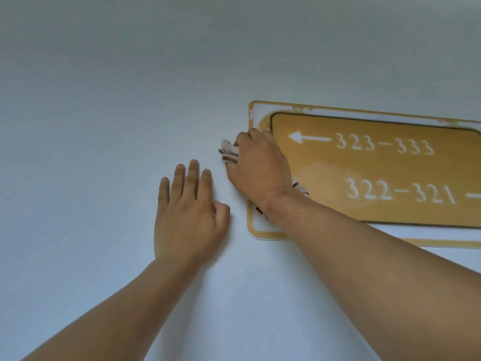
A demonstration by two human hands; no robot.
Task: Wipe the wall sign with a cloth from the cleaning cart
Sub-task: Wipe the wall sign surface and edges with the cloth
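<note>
While bracing on the wall [104,113] with flat, straight left hand [187,217] fingers holding nothing, pressing the bunched cloth [229,152] under curled right hand [260,168] fingers, scrubbing the wall sign [377,173] at its left edge, probably steadying for firmer strokes.

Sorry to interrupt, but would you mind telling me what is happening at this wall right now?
A person is wiping a gold and white rectangular wall sign marked with room numbers. Their right hand holds a crumpled pale cloth against the sign's left end, with cloth poking out past the edge. Their left hand rests flat with straight fingers on the plain white wall beside the sign.
</note>
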